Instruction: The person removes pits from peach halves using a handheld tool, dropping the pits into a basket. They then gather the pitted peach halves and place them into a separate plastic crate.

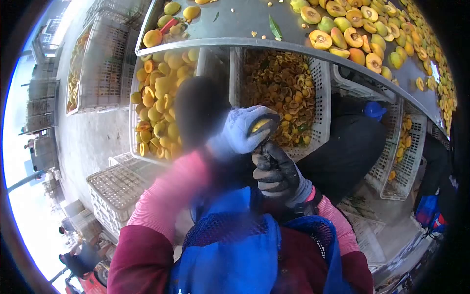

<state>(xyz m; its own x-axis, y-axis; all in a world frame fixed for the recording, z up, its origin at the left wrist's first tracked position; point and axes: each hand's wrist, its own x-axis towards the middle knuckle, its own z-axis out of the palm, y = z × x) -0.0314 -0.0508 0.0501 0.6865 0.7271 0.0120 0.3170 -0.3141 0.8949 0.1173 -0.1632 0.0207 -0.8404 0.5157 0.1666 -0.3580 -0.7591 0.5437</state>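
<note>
My left hand (pixel 243 131), in a pale blue glove with a dark palm, is closed around a yellow peach piece (pixel 260 125). Just below and to its right, my right hand (pixel 277 172) wears a dark-coated glove with its fingers curled into a fist. Its thumb side meets the left hand under the fruit; I cannot tell what sits in its grip. Both hands are over the near end of a white crate (pixel 321 98) of brownish peach scraps. To the left stands another crate (pixel 147 158) filled with yellow peach halves.
A metal table (pixel 235 24) runs across the top, with many cut peaches (pixel 355 36), a leaf (pixel 274 27) and a red object (pixel 169 25). Stacked crates (pixel 115 193) stand at lower left. A dark-trousered leg (pixel 350 144) and another crate (pixel 416 161) are at right.
</note>
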